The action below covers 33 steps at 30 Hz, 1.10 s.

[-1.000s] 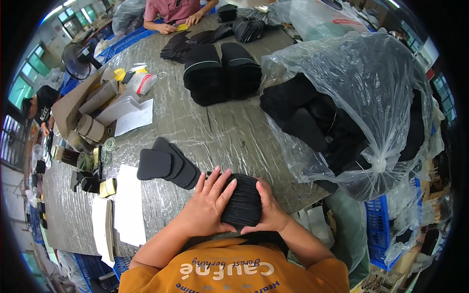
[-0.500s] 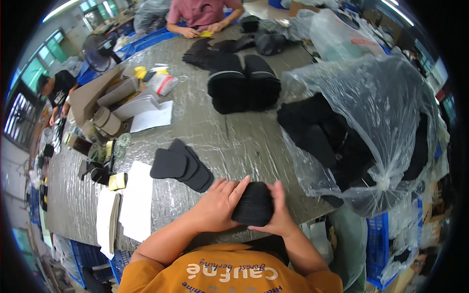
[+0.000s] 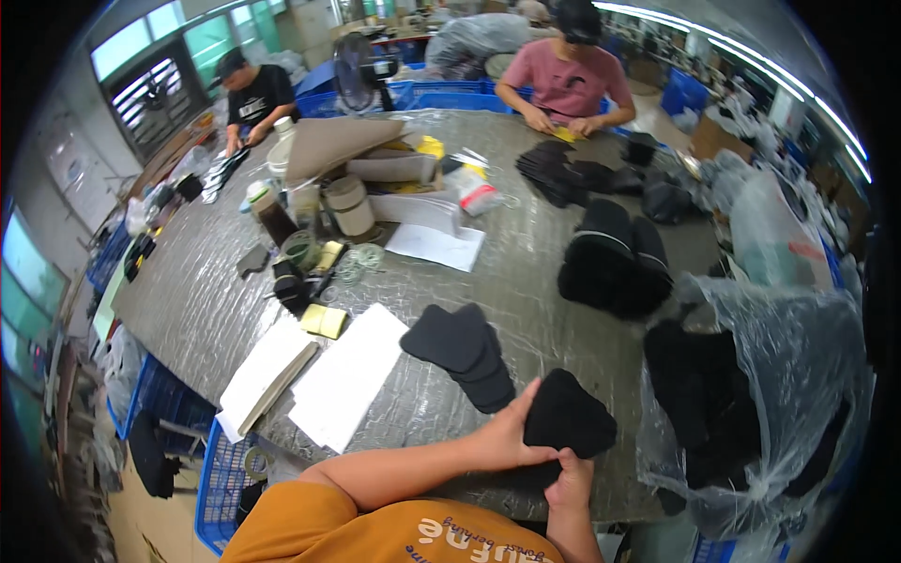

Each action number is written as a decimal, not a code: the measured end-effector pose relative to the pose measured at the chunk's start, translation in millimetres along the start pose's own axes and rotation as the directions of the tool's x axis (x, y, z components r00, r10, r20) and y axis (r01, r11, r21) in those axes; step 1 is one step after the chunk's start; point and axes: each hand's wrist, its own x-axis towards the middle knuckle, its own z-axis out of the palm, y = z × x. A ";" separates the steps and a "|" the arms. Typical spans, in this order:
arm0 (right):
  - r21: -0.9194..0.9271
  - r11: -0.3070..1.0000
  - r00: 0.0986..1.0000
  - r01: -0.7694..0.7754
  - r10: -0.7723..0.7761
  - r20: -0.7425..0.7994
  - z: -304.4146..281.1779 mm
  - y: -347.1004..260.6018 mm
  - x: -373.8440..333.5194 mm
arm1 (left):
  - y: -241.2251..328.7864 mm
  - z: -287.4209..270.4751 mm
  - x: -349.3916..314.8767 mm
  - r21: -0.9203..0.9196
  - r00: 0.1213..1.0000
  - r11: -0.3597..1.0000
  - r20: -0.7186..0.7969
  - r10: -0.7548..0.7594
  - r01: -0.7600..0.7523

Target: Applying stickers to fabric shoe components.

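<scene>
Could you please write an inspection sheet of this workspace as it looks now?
Surface: large table under a wrinkled shiny cover.
Job's things: black fabric piece held at the near edge; fanned stack of black pieces beside it.
Clutter: white sheets, tape rolls, black bundles, clear bag of black pieces.
Grippers: left hand and right hand both grip the piece.
Cables: nothing seen.
Surroundings: two other people at the far side, blue crates, a fan.
</scene>
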 end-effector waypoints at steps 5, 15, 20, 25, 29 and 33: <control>0.136 0.978 0.987 -0.161 0.157 0.038 -11.7 3.2 19.0 | -13.6 -26.0 -8.8 0.033 0.986 0.991 0.113 0.125 -0.130; 0.186 0.971 0.973 -0.147 0.107 0.206 -18.9 0.5 29.3 | -99.5 -317.7 -30.3 0.467 0.579 0.545 -0.814 -0.042 0.696; 0.244 0.962 0.958 -0.122 0.050 0.281 8.9 2.7 34.9 | -123.1 -340.0 -16.3 0.486 0.660 0.610 -0.747 -0.083 0.626; 0.101 0.988 0.973 -0.118 0.095 0.211 23.8 -0.6 34.3 | -140.5 -338.9 13.4 0.504 0.626 0.536 -0.778 -0.060 0.677; 0.171 0.974 0.954 -0.146 0.093 0.283 7.1 1.1 35.2 | -146.8 -349.2 19.8 0.444 0.570 0.488 -0.809 -0.141 0.751; 0.240 0.954 0.971 -0.181 0.134 0.200 -2.0 -0.8 31.8 | -138.2 -357.9 17.8 0.445 0.578 0.580 -0.814 -0.054 0.682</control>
